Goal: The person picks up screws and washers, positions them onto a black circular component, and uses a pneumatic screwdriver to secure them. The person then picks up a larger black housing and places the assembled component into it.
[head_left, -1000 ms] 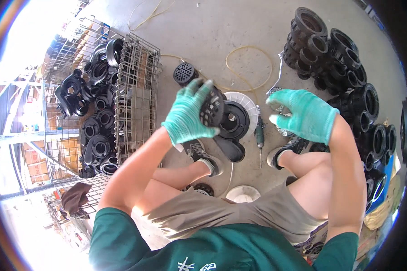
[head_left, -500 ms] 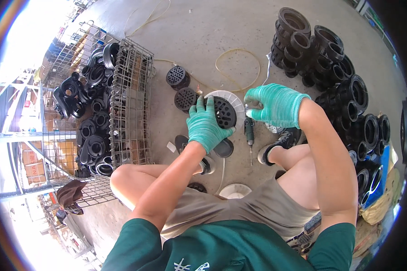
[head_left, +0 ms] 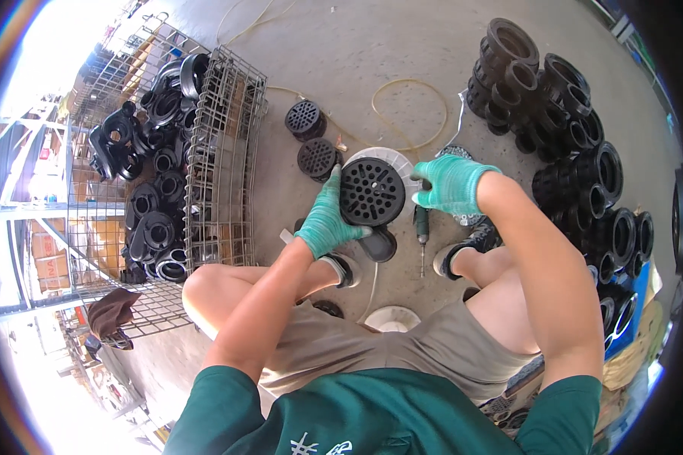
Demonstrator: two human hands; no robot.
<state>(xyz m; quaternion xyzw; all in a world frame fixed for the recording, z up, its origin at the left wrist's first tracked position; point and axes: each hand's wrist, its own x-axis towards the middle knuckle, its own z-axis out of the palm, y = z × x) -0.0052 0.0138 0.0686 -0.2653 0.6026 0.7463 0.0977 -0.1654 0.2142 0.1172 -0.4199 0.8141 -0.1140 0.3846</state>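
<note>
Perforated black disc [head_left: 372, 191] lies in the person's gloved left grip [head_left: 330, 220], its holed face up; the left grip grasps the rim, thumb at the near edge and fingers along the left side. Beneath the disc, beyond the left grip, a white round plate [head_left: 391, 156] shows; a rounded black part [head_left: 380, 246] juts out just right of the thumb. To the disc's right, the gloved right grip [head_left: 451, 184] has its fingers curled inward; whether it pinches anything cannot be told. Just below the right grip lies a green-and-black power tool [head_left: 422, 221], bit toward the person. Past the left grip's fingertips stand two more holed black pieces [head_left: 318, 158]; farther left is a wire cage [head_left: 228, 167] of black parts [head_left: 159, 230].
</note>
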